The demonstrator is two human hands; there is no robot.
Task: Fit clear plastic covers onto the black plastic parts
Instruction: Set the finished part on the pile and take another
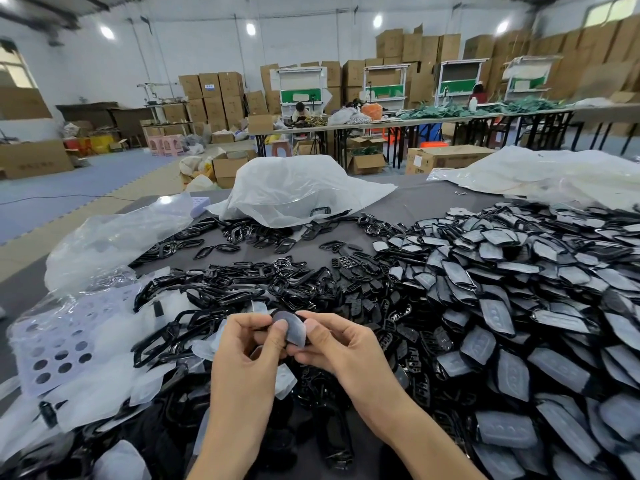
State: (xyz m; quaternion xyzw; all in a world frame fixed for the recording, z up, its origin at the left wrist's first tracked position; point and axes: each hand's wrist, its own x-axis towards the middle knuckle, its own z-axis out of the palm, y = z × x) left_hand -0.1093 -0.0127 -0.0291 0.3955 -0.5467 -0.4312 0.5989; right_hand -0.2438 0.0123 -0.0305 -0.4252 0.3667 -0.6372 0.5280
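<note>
**Item held:** one black part (278,314) with a clear cover (296,332) laid against it, lifted off the surface (415,202) at the near centre of the view.

**Left hand** (247,344): fingers curled, thumb pressed on the item's left face, pinching it.

**Right hand** (334,341): thumb and fingers closed on the cover's right edge, pinching it.

**Governing relation:** the item sits directly between the two thumbs, touching both, so neither hand is nearer. Its long axis appears to slope from upper left down to lower right, with the broad face turned toward the camera. Seating the cover likely depends on the thumbs squeezing toward each other across that face. Whether the cover has already clicked in cannot be told.

**Stock, right:** large heap of covered parts (519,289), apparently finished, well apart from the hands.

**Stock, left and centre:** bare black frames (221,292) in a tangle just beyond the hands.

**Stock, near:** loose clear covers (285,377) lying just below the hands.

**Sundries:** crumpled plastic bag (294,188) at the far edge; perforated sheet (59,348) at the left.
</note>
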